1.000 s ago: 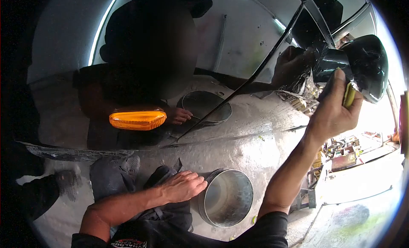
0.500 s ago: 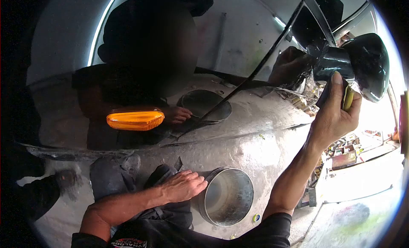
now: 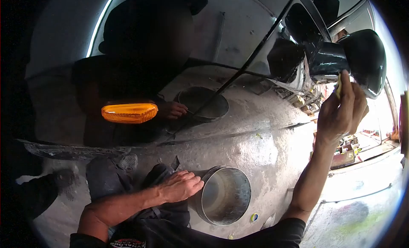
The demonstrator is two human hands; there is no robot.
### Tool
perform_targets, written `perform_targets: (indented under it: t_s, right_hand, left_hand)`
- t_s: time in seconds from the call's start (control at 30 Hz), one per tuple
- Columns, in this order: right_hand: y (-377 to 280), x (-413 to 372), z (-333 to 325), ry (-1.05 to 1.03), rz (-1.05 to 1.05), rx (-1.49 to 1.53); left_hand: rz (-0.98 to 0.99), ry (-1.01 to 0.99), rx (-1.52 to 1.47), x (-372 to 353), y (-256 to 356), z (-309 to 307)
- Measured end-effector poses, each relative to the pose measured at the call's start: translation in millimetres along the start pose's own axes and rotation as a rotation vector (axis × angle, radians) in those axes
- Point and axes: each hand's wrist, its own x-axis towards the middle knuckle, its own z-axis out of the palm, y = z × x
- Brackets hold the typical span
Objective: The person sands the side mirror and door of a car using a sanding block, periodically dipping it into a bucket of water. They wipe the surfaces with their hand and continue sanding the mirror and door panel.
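Note:
My right hand (image 3: pixel 341 113) is raised to the underside of the black side mirror (image 3: pixel 365 62), where the mirror arm (image 3: pixel 329 60) meets its housing. Between its fingers is a folded piece of sandpaper (image 3: pixel 339 86); only a thin yellowish edge shows, and the fingers hide the rest. My left hand (image 3: pixel 183 186) lies palm down over my bent knee, its fingertips at the near rim of a metal-grey bucket (image 3: pixel 247 199). Those fingers are loosely curved and hold nothing visible. Cloudy liquid appears to lie inside the bucket.
A glossy dark car panel (image 3: pixel 238 47) with an orange side marker light (image 3: pixel 130 113) fills the upper view and reflects a person and the bucket. A small round lid-like item (image 3: pixel 254 217) lies on the concrete floor (image 3: pixel 272 162). Boxes of items (image 3: pixel 344 156) stand at the right.
My right hand has turned and shifted slightly right along the mirror's underside, so its back faces me now and less sandpaper shows. My left hand stays at the bucket. The view has shifted slightly.

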Motion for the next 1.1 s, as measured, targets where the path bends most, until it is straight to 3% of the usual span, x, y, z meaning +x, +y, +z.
perform_targets:
  t_s: [0.17, 0.27, 0.3, 0.4, 0.53, 0.63, 0.77, 0.9, 1.0, 1.1]
  right_hand:
    - [13.8, -2.8, -3.0, 0.023, 0.095, 0.076]
    - [16.9, -1.8, -1.5, 0.085, 0.006, 0.108]
    - [15.0, 3.3, -4.9, 0.05, -0.061, 0.032]
    - [0.7, 8.2, -12.6, -0.142, 0.005, -0.09]
    - [2.0, 14.8, -7.9, -0.102, -0.029, 0.022]
    - [-7.3, 36.8, -13.0, -0.208, 0.037, -0.065]
    - [5.9, 20.6, -6.6, -0.126, 0.003, 0.001]
    - [-6.7, 54.3, -14.4, -0.284, -0.076, -0.057]
    - [17.4, 41.7, -24.5, -0.135, 0.02, 0.284]
    - [31.2, 26.9, -20.4, -0.021, 0.238, 0.42]
  left_hand:
    - [0.002, -0.034, -0.013, -0.1, 0.3, 2.6]
    - [-0.003, -0.028, -0.019, 1.8, 0.9, 4.2]
    - [-0.008, -0.031, -0.018, 2.0, 1.1, 3.4]
    - [-0.013, -0.04, -0.012, 3.9, 1.2, -1.3]
    - [-0.006, -0.011, 0.004, 3.0, -1.4, 0.1]
    - [-0.017, -0.024, 0.002, 3.1, -3.4, 3.7]
    - [-0.015, -0.041, 0.038, 2.3, -1.1, 2.0]
    - [-0.026, -0.003, 0.019, 0.5, -6.0, 8.3]
    - [-0.017, -0.011, 0.023, -3.1, -3.3, 8.4]
    - [-0.024, -0.026, 0.033, -2.1, -4.0, 10.2]
